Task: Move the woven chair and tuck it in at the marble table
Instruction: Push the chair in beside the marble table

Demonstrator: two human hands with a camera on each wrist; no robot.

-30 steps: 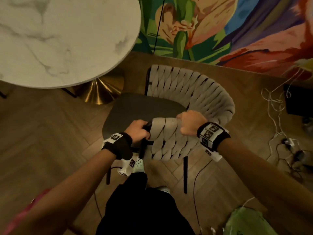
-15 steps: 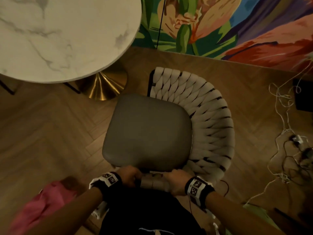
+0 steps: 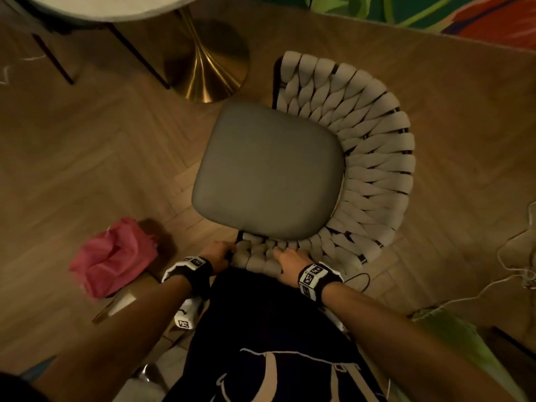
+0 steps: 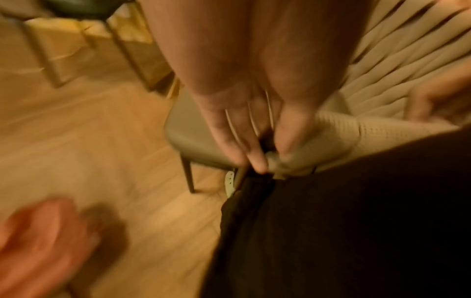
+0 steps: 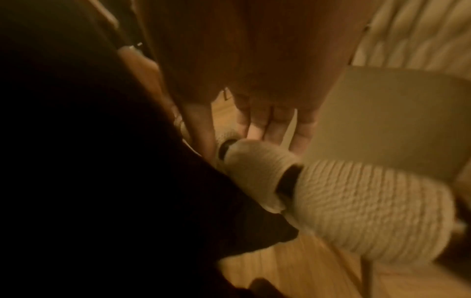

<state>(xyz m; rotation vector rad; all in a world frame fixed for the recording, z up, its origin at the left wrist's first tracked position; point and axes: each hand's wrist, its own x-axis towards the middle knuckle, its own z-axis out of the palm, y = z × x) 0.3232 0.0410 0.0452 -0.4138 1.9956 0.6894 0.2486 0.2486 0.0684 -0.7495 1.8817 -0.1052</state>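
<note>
The woven chair point(image 3: 269, 169) has a grey seat and a curved back of thick beige straps point(image 3: 374, 158). It stands on the wood floor, just right of the marble table point(image 3: 101, 7), and its seat is outside the tabletop. Both hands hold the near end of the woven back, close to my body. My left hand point(image 3: 227, 252) curls round the strap-wrapped rim point(image 4: 331, 137) at its end. My right hand point(image 3: 278, 252) grips the rim point(image 5: 260, 161) between thumb and fingers. Both wrist views are blurred.
The table's gold trumpet base point(image 3: 208, 71) stands just beyond the seat's far corner. Black legs point(image 3: 52, 59) of another chair show under the table. A pink cloth point(image 3: 113, 256) lies on the floor at left, and white cables point(image 3: 516, 256) and a green item point(image 3: 452, 329) at right.
The chair's back has come in against my body, with both hands still gripping it. The full seat has come into sight, and the table has slid to the top edge of the view.
</note>
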